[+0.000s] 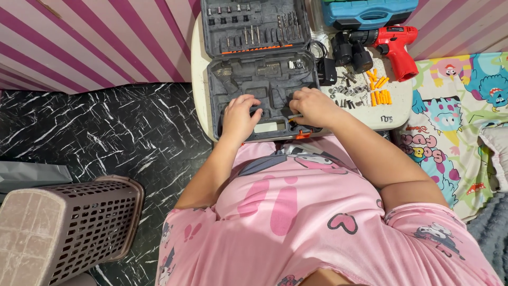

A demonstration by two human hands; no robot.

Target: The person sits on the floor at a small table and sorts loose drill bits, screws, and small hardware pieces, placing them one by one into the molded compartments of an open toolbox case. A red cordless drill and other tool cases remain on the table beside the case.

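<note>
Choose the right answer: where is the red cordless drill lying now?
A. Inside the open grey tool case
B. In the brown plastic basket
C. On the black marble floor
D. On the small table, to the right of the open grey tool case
D: the red cordless drill lies on the small table, right of the open grey tool case, above the orange wall plugs.

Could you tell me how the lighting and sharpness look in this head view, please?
Head view: even, soft light with no harsh glare; both hands, left hand and right hand, cast only faint shadows into the open grey tool case; the drill is sharp; straight edges bow slightly toward the frame borders.
</note>
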